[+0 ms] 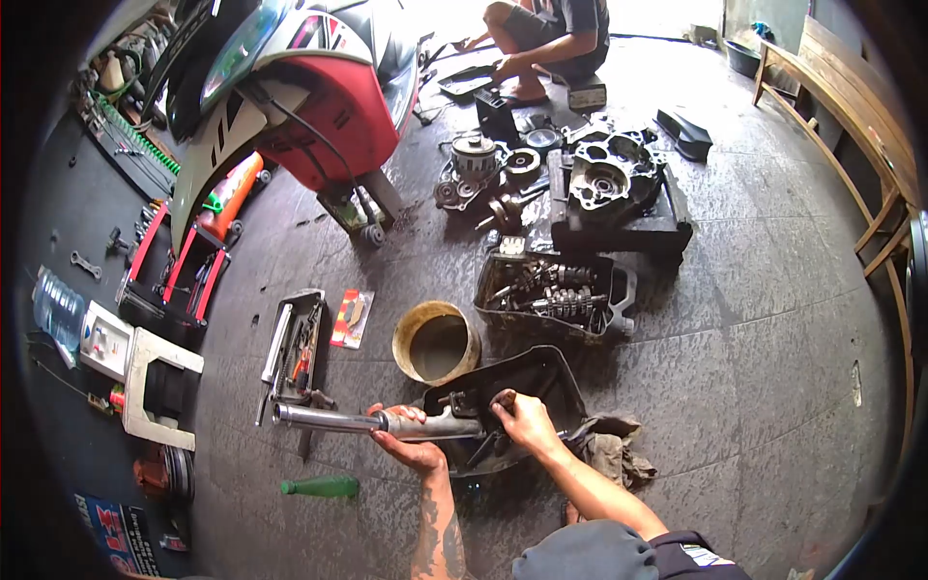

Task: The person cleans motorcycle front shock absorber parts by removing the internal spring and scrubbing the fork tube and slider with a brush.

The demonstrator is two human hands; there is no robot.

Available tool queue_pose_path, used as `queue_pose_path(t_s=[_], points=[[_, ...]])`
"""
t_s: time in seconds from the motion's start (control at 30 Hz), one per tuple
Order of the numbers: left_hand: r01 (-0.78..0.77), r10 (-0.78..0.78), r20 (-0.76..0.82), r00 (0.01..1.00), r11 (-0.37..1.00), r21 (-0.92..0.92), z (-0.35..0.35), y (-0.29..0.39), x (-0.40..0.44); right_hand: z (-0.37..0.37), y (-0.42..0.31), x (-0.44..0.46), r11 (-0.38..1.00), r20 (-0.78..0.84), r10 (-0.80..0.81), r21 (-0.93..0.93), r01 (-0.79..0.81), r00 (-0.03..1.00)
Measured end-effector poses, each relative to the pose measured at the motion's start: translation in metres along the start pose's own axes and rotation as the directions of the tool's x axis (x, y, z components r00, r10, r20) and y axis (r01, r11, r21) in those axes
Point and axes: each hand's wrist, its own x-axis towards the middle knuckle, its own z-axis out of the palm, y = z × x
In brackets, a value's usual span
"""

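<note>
A metal fork tube (333, 420), shiny at its left end and duller grey at its right, lies level over a black tray (556, 372). My left hand (414, 443) is wrapped round its middle from below. At the tube's right end my right hand (522, 418) is closed, its fingers pinched over the tray; what they hold is too small and dark to name. Behind the tray stands a round tub (406, 333) with murky liquid. A grey rag (614, 452) lies just right of the tray.
A green bottle (321, 486) lies front left. Farther back are a tool tray (298, 348), a bin of gears (503, 314), an engine case (614, 174) on a stand and a red-and-white motorcycle (329, 126). Another person (551, 43) crouches at the back; a wooden bench (841, 97) stands right.
</note>
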Motion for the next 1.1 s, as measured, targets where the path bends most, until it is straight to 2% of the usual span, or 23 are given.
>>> queue_pose_path(t_s=[0.4,0.6,0.67,0.7,0.77,0.8,0.83,0.87,0.9,1.0,1.07,1.1], points=[[0.011,-0.011,0.005,1.000,0.999,0.050,0.014,0.002,-0.003,-0.002,0.009,-0.001,0.999,-0.043,0.032,0.024,-0.031,0.999],[0.000,0.000,0.003,1.000,0.999,0.037,0.009,0.001,0.001,-0.003,0.002,0.001,0.997,0.018,0.070,0.042,-0.071,0.997],[0.064,-0.066,-0.031,0.997,0.997,-0.041,0.024,0.010,0.001,-0.003,0.003,0.000,1.000,-0.011,-0.021,0.003,0.021,1.000],[0.136,-0.131,-0.157,0.979,0.991,0.019,0.048,0.013,-0.008,-0.005,0.006,0.001,0.986,-0.056,-0.155,-0.064,0.152,0.986],[0.224,-0.240,-0.011,0.971,0.921,-0.319,0.045,-0.020,0.000,-0.015,0.013,0.015,0.902,-0.093,-0.380,-0.256,0.347,0.920],[0.149,-0.132,0.078,0.988,0.946,-0.288,0.009,-0.014,0.010,-0.025,0.004,0.026,0.808,-0.100,-0.580,-0.200,0.555,0.808],[0.066,-0.020,0.167,0.986,0.960,-0.272,-0.011,0.002,0.022,-0.016,0.011,0.037,0.864,0.027,-0.460,-0.216,0.454,0.888],[0.050,-0.033,0.148,0.988,0.992,-0.116,-0.010,-0.005,0.009,-0.006,0.021,0.032,0.921,0.071,-0.287,-0.253,0.296,0.955],[0.040,-0.046,0.129,0.991,0.998,0.043,0.004,-0.004,-0.002,-0.011,0.015,0.026,0.951,0.092,-0.179,-0.239,0.196,0.980],[0.073,-0.069,0.116,0.991,0.997,-0.028,-0.005,-0.005,0.007,-0.022,-0.014,0.013,0.991,-0.111,-0.083,0.100,0.095,0.990],[0.066,-0.070,0.131,0.989,0.997,0.035,0.000,0.000,0.006,-0.019,-0.032,0.000,0.899,-0.097,-0.061,0.428,0.097,0.993],[0.067,-0.074,0.141,0.987,0.996,0.059,0.000,0.002,0.007,-0.014,-0.043,-0.007,0.873,-0.073,-0.075,0.478,0.101,0.995]])
